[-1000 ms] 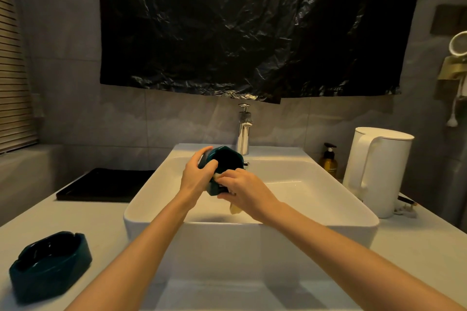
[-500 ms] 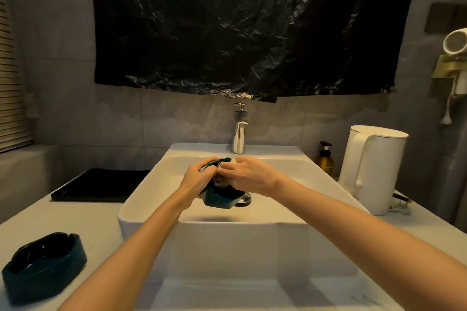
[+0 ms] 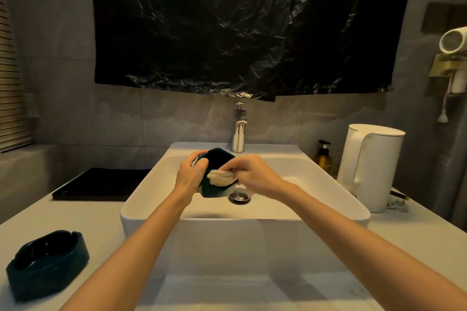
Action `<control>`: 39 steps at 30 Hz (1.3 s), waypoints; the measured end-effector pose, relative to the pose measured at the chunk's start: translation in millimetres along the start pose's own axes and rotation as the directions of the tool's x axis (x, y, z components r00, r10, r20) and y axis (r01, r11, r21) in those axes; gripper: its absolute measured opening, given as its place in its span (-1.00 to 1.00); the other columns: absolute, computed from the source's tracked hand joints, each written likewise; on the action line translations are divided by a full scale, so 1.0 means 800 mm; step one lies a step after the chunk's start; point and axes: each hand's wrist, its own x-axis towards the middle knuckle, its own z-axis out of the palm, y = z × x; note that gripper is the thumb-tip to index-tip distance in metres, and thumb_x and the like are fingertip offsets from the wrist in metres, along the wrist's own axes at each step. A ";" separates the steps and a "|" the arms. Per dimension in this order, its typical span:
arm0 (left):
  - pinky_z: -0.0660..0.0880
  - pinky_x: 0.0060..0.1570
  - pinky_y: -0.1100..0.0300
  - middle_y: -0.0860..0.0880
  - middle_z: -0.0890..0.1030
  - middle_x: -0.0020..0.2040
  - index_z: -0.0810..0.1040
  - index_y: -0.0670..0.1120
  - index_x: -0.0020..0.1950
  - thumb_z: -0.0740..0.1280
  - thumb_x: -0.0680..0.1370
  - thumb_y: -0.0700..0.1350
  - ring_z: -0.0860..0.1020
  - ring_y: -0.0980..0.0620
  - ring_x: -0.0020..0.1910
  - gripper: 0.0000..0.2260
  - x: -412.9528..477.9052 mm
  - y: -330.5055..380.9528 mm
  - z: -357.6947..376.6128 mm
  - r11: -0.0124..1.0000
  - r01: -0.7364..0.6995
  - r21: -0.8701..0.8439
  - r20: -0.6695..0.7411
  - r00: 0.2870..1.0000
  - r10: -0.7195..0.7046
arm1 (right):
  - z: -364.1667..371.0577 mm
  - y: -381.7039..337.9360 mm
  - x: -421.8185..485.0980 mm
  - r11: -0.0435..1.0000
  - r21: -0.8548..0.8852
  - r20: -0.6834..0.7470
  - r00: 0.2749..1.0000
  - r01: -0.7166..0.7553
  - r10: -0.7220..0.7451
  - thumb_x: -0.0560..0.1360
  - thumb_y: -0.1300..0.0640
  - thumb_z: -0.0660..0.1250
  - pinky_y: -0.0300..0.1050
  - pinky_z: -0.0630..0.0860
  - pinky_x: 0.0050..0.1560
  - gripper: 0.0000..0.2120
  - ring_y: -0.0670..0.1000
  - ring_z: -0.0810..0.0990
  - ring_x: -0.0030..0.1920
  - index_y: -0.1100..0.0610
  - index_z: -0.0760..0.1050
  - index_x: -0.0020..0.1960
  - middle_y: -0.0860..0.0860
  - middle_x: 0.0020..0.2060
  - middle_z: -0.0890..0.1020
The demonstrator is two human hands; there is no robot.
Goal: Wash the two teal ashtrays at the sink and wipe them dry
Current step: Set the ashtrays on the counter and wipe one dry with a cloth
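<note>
Now: left hand (image 3: 189,177) grips teal ashtray (image 3: 219,159); right hand (image 3: 255,176) pinches cloth (image 3: 220,177) against it; bottle (image 3: 323,162) label unreadable.

Dim, warm light falls on a grey tiled wall (image 3: 63,58). A crinkled black plastic sheet (image 3: 240,20) hangs there, with slatted blinds (image 3: 10,83) at left.

faucet (image 3: 239,131) behind, kettle (image 3: 371,166) right, basin (image 3: 316,199) roomy

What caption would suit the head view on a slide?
Over the sink, left hand holds one teal ashtray, right hand wipes it with a cloth; second ashtray sits on the counter.
</note>
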 end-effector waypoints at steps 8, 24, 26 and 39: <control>0.54 0.00 0.06 -0.02 0.48 0.14 0.44 0.03 0.22 0.20 0.61 -0.14 0.44 -0.04 0.13 -0.80 -0.002 0.004 -0.004 0.997 -0.076 0.011 -0.077 0.994 0.077 | -0.045 0.043 -0.001 0.905 0.371 -0.472 0.796 -0.210 0.378 0.59 0.16 0.17 -0.08 0.58 -0.13 -0.77 -0.04 0.54 -0.09 0.14 0.58 0.11 0.02 -0.08 0.60; 0.57 0.02 0.05 0.07 0.57 -0.05 0.47 0.05 0.22 0.24 0.43 -0.01 0.55 0.01 -0.03 -0.65 -0.022 0.011 0.007 0.895 -0.301 0.328 0.010 0.949 0.315 | 0.025 0.028 0.006 0.981 -0.005 -0.280 0.942 0.192 -0.186 0.53 0.39 0.21 -0.20 0.22 0.45 -0.43 -0.07 0.22 0.46 0.08 0.27 0.49 -0.02 0.47 0.29; 0.55 -0.06 0.06 0.09 0.57 -0.16 0.49 0.05 0.09 0.21 0.40 0.00 0.56 0.01 -0.13 -0.72 -0.025 0.013 0.011 0.870 -0.329 0.367 0.036 0.940 0.340 | 0.030 0.032 0.014 0.955 -0.168 -0.301 0.910 0.244 -0.285 0.51 0.44 0.20 -0.24 0.19 0.45 -0.44 -0.01 0.27 0.44 0.12 0.30 0.47 0.04 0.44 0.34; 0.37 -0.25 0.39 0.04 0.55 -0.15 0.49 -0.10 0.15 0.30 0.51 -0.11 0.51 0.04 -0.18 -0.77 -0.028 0.015 0.010 0.812 -0.367 0.455 0.009 0.913 0.407 | 0.038 0.020 0.008 0.963 -0.162 -0.271 0.929 0.215 -0.253 0.55 0.35 0.16 -0.17 0.16 0.44 -0.50 0.02 0.21 0.38 0.19 0.20 0.47 0.08 0.40 0.26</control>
